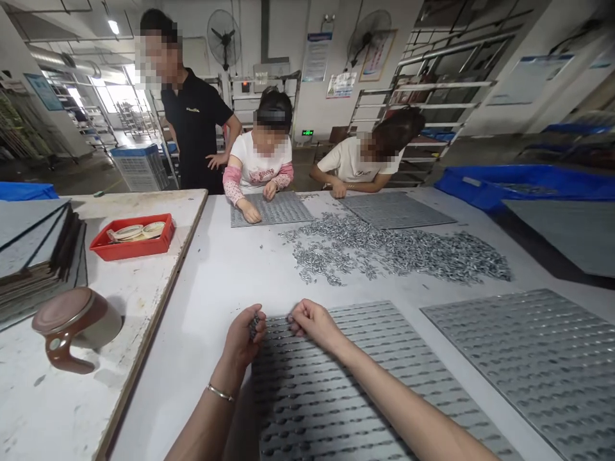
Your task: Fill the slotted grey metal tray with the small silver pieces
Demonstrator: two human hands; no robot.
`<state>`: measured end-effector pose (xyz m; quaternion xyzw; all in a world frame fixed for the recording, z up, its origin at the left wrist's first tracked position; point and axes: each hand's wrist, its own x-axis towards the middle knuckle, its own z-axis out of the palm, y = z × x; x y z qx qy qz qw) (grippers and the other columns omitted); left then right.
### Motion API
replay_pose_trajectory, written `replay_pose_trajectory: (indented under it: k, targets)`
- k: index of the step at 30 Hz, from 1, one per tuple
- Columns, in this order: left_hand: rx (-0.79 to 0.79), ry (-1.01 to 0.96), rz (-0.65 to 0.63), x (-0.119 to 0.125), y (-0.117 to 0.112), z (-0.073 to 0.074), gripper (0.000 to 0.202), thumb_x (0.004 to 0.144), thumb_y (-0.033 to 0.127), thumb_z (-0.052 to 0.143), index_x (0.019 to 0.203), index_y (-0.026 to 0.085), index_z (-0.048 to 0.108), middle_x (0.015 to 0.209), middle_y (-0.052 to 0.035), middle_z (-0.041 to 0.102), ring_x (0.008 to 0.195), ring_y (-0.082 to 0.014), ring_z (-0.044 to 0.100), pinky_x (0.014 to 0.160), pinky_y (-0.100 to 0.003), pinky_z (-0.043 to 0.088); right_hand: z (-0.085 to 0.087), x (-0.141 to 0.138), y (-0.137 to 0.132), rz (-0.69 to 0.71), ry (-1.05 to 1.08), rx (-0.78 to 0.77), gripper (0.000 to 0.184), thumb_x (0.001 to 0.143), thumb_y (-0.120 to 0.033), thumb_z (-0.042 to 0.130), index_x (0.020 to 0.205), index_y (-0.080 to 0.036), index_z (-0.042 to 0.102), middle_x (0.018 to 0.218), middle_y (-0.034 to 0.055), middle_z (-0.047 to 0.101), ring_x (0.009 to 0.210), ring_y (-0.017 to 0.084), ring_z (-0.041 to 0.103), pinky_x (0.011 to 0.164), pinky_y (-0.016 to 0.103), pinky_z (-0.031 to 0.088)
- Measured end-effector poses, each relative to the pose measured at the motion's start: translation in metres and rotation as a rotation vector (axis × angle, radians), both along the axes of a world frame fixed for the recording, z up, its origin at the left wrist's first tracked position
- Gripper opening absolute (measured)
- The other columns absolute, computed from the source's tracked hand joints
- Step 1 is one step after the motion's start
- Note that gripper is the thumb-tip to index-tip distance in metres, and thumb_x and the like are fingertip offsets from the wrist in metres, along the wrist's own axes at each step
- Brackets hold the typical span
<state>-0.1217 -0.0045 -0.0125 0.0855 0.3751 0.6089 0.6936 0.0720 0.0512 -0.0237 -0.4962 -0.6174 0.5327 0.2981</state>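
Observation:
A grey slotted tray [336, 384] lies on the white table right in front of me. My left hand [244, 339] rests at its far left corner, fingers curled round several small metal parts. My right hand [314, 322] is pinched shut just right of it, fingertips down on the tray's far edge; what it pinches is too small to make out. A wide heap of small shiny metal parts [398, 250] spreads across the table beyond both hands.
A second slotted tray [538, 358] lies at my right. Two seated people work at trays [271, 209] across the table; a third person stands behind them. Left table holds a red bin [134, 246], a brown mug [72, 326] and stacked boards [33, 250]. Blue crate [519, 182] at right.

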Motion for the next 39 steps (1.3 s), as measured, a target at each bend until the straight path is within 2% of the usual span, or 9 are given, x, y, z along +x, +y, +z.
replay_pose_trajectory:
  k: [8, 14, 18, 22, 26, 29, 33, 36, 39]
  targets:
    - [0.076, 0.172, 0.035, 0.002, -0.002, -0.007, 0.042, 0.065, 0.04, 0.089, 0.082, 0.016, 0.059, 0.07, 0.003, 0.06, 0.045, -0.0034, 0.041, 0.037, -0.015, 0.026, -0.006, -0.003, 0.017, 0.16, -0.217, 0.143, 0.021, 0.084, -0.032, 0.056, 0.083, -0.017, 0.07, 0.06, -0.002, 0.063, 0.053, 0.012, 0.054, 0.056, 0.023, 0.043]
    - [0.078, 0.204, 0.067, 0.002, -0.003, -0.009, 0.051, 0.057, 0.042, 0.094, 0.088, 0.011, 0.067, 0.063, 0.0043, 0.055, 0.047, -0.0032, 0.04, 0.037, -0.015, 0.022, -0.013, -0.016, 0.015, 0.143, -0.33, 0.225, 0.016, 0.081, -0.02, 0.054, 0.072, -0.018, 0.067, 0.064, -0.0011, 0.064, 0.062, 0.014, 0.058, 0.064, 0.024, 0.041]
    - [0.088, 0.2, 0.063, 0.003, -0.002, -0.009, 0.058, 0.053, 0.037, 0.096, 0.097, 0.011, 0.07, 0.074, -0.0009, 0.064, 0.054, -0.0045, 0.046, 0.042, -0.015, 0.029, -0.01, -0.021, 0.018, 0.155, -0.398, 0.267, 0.017, 0.077, -0.012, 0.056, 0.065, -0.02, 0.065, 0.062, -0.001, 0.063, 0.063, 0.014, 0.056, 0.065, 0.025, 0.037]
    - [0.088, 0.22, 0.045, 0.006, -0.002, -0.009, 0.053, 0.053, 0.038, 0.097, 0.089, 0.014, 0.066, 0.081, -0.0035, 0.069, 0.053, -0.0044, 0.045, 0.042, -0.016, 0.027, -0.007, -0.021, 0.024, 0.118, -0.422, 0.264, 0.014, 0.073, -0.008, 0.06, 0.065, -0.019, 0.063, 0.062, -0.001, 0.063, 0.062, 0.014, 0.054, 0.065, 0.025, 0.036]
    - [0.105, 0.259, -0.015, 0.009, -0.006, -0.005, 0.048, 0.056, 0.044, 0.094, 0.078, 0.014, 0.064, 0.069, 0.0001, 0.064, 0.05, -0.0037, 0.041, 0.041, -0.016, 0.023, 0.004, -0.018, 0.013, 0.058, -0.367, 0.27, 0.004, 0.078, -0.019, 0.063, 0.075, -0.019, 0.064, 0.064, -0.0014, 0.062, 0.063, 0.014, 0.054, 0.063, 0.024, 0.04]
    - [0.118, 0.289, -0.092, 0.015, -0.009, -0.001, 0.046, 0.06, 0.047, 0.092, 0.071, 0.013, 0.064, 0.054, 0.0044, 0.053, 0.045, -0.0038, 0.035, 0.041, -0.017, 0.019, 0.016, -0.017, -0.008, 0.053, -0.083, 0.156, 0.028, 0.089, -0.043, 0.059, 0.09, -0.017, 0.067, 0.069, -0.0003, 0.064, 0.062, 0.013, 0.057, 0.057, 0.023, 0.044]
    - [0.136, 0.306, -0.141, 0.025, -0.012, -0.001, 0.044, 0.059, 0.047, 0.092, 0.069, 0.014, 0.064, 0.048, 0.0063, 0.048, 0.041, -0.0039, 0.031, 0.04, -0.019, 0.016, 0.026, -0.018, -0.028, 0.048, 0.238, -0.022, 0.039, 0.079, -0.054, 0.071, 0.09, -0.016, 0.067, 0.07, -0.0011, 0.063, 0.06, 0.012, 0.056, 0.054, 0.023, 0.046]
    - [0.118, 0.309, -0.13, 0.028, -0.013, -0.002, 0.04, 0.062, 0.044, 0.09, 0.072, 0.013, 0.066, 0.049, 0.0061, 0.049, 0.04, -0.0036, 0.031, 0.04, -0.019, 0.014, 0.023, -0.015, -0.024, 0.046, 0.157, 0.0, 0.034, 0.082, -0.05, 0.065, 0.087, -0.017, 0.063, 0.066, -0.0032, 0.06, 0.056, 0.011, 0.053, 0.054, 0.023, 0.045]
    - [0.09, 0.293, -0.055, 0.022, -0.01, -0.004, 0.037, 0.067, 0.043, 0.083, 0.082, 0.013, 0.068, 0.063, 0.0017, 0.06, 0.046, -0.0051, 0.04, 0.04, -0.018, 0.021, 0.011, -0.009, -0.013, 0.038, -0.079, 0.146, 0.025, 0.086, -0.041, 0.055, 0.084, -0.018, 0.063, 0.065, -0.003, 0.059, 0.057, 0.011, 0.051, 0.056, 0.023, 0.042]
